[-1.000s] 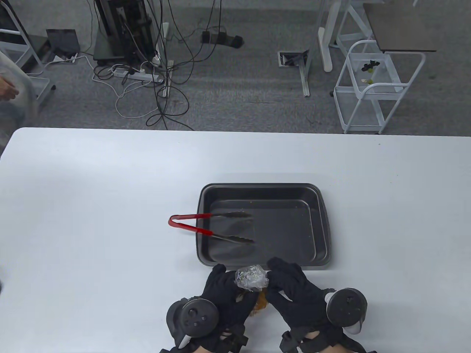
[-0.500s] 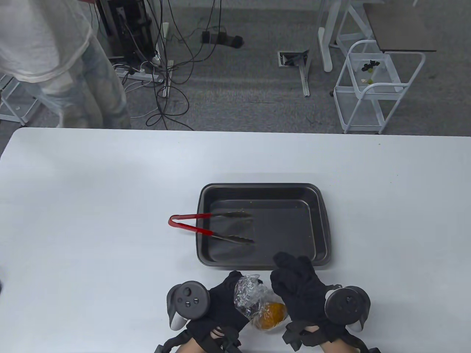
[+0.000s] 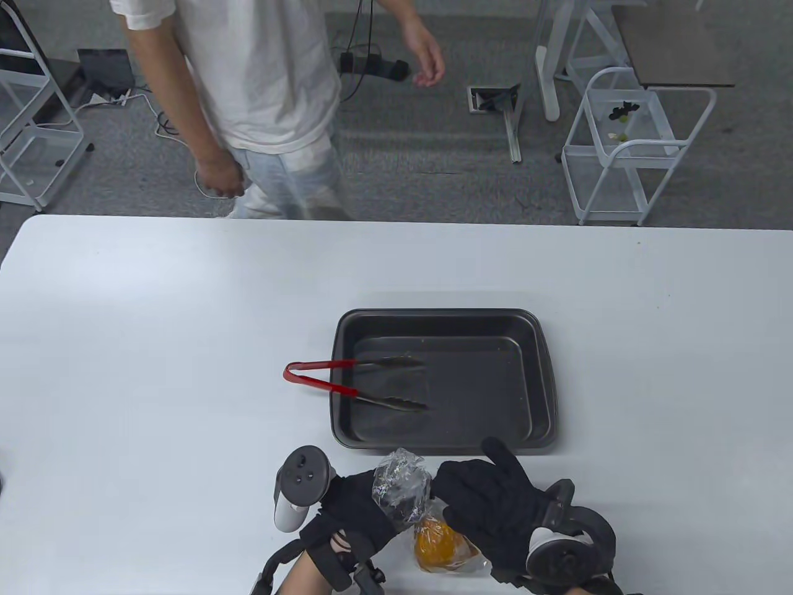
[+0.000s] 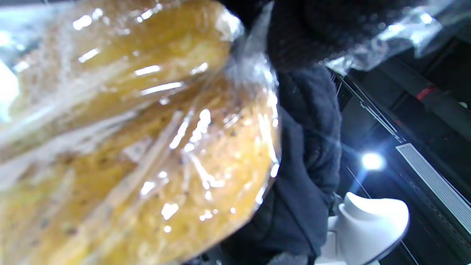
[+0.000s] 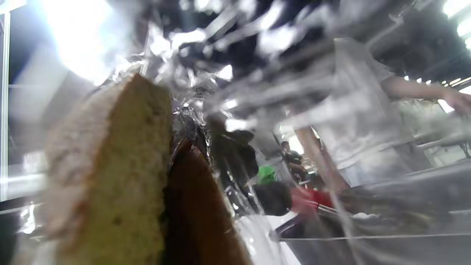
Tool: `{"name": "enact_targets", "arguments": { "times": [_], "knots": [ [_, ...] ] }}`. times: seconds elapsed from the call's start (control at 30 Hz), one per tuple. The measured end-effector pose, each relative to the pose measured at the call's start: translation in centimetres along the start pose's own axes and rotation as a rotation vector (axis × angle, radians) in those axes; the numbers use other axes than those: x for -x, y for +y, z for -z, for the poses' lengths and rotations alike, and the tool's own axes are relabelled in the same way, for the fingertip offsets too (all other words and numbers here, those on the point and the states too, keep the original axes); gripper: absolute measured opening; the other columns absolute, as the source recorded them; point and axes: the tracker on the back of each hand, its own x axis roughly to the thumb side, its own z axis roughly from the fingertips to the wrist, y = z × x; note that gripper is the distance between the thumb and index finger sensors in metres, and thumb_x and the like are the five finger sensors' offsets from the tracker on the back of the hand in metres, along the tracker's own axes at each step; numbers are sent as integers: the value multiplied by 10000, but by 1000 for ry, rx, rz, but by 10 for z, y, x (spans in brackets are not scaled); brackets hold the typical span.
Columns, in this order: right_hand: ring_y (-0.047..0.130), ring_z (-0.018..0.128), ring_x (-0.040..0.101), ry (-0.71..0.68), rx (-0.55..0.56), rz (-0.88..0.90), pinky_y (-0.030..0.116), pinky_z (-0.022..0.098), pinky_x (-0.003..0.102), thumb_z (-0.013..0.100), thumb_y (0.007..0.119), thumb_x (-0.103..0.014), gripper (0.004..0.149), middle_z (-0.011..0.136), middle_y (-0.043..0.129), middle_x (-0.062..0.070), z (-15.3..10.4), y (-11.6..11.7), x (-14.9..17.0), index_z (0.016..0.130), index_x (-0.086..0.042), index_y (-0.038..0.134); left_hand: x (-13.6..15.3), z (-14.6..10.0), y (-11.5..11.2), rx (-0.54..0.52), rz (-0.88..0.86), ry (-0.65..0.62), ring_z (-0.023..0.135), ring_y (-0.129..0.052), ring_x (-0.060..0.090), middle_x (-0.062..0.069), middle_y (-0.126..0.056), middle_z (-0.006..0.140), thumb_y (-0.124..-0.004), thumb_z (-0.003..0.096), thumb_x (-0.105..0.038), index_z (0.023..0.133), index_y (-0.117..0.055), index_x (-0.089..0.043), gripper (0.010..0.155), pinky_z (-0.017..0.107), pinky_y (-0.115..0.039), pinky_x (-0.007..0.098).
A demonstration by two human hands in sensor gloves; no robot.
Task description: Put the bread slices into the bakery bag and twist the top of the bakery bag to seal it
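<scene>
Table view, near edge: clear bakery bag (image 3: 427, 527) with bread slices (image 3: 437, 542) inside, at the table's front just short of the dark baking tray (image 3: 545, 372).

Left hand (image 3: 365, 505): fingers curled round the bunched bag top (image 3: 401, 480), which stands up as a crinkled knot. Right hand (image 3: 489, 502): lies over the bag's right side, fingers mostly extended, one pointing toward the tray; whether any finger pinches plastic cannot be told, since the glove covers the contact.

Risks, judged from this layout:
- Twist unwinds. Cause: plastic is springy, and only one hand plainly has the neck.
- Bread crushed or crust torn. Cause: the right hand bearing down on the loaf end while the neck is turned.
- Film splits. Cause: the neck is wound tight close above the slices, as the left wrist view (image 4: 147, 147) suggests.
- Bag drags off the near edge. Cause: it sits very close to it.

Hidden or unclear:
- Number of slices: right wrist view shows one pale cut face (image 5: 110, 165) and a dark crust beside it, possibly two slices.
- Bag's lower portion is cut by the right glove.
- Number of turns in the twist: not legible.

Also present: red-handled tongs (image 3: 347, 384), tips resting in the tray; a person in a white shirt (image 3: 248, 80) standing beyond the table.
</scene>
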Motion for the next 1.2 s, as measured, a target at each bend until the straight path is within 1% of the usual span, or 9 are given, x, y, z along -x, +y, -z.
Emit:
{"name": "enact_targets", "arguments": {
  "times": [0.07,0.27,0.33,0.43,0.57,0.73,0.83,0.93,1.2],
  "knots": [
    [1014,631,405,10,-44,34,527,669,720,452,889,-247,561,837,940,161,1,3,1,960,-92,707,0,0,-1,-39,-17,-23,758,-956,205,9,-925,853,-864,501,-465,911,-745,-321,451,829,-452,647],
    [1086,495,396,125,49,336,637,639,681,435,920,-225,639,709,991,201,-4,15,7,974,-25,639,1,-4,-3,-169,-104,-44,680,-991,184,-15,-973,772,-873,491,-451,924,-747,-328,467,821,-508,621],
    [1088,484,398,91,69,223,646,634,683,436,924,-227,624,705,1003,188,-3,13,3,971,-50,657,0,-4,-2,-158,-96,-31,681,-994,183,-20,-976,775,-878,492,-445,926,-748,-331,467,819,-515,619],
    [1066,525,399,-18,105,-110,623,643,694,434,921,-256,624,752,979,180,-4,11,-10,975,-84,663,2,-3,-1,-142,-110,10,661,-1011,176,-27,-995,754,-886,490,-446,925,-763,-325,468,812,-549,603],
    [1034,596,402,-142,122,-480,604,653,693,413,932,-293,614,821,936,167,-3,10,-22,959,-134,702,9,0,2,-47,-235,48,641,-1020,189,-5,-1008,744,-880,503,-433,948,-769,-285,482,807,-552,605],
    [1013,615,404,-344,123,-699,592,651,685,402,927,-347,625,835,911,171,-2,17,-34,933,-89,722,18,3,-2,88,-360,88,668,-1013,200,18,-983,786,-834,539,-411,1000,-712,-216,515,817,-531,595],
    [1021,596,393,-385,113,-690,594,651,679,414,909,-335,572,806,931,168,-1,20,-38,905,-83,759,21,2,-1,91,-368,154,646,-1026,222,43,-1002,771,-827,530,-379,997,-720,-172,521,812,-537,593],
    [1032,552,379,-415,99,-669,598,659,670,418,903,-322,479,749,968,146,-2,22,-41,844,-119,825,22,2,-1,158,-360,183,649,-1019,218,48,-992,779,-792,543,-375,1013,-690,-155,529,814,-537,588],
    [1056,488,368,-388,7,-613,617,657,666,412,901,-339,464,680,1007,164,2,30,-40,803,-91,871,21,-2,-2,138,-227,313,617,-1021,236,69,-999,752,-752,532,-348,1011,-679,-115,538,798,-559,591]
  ]
}}
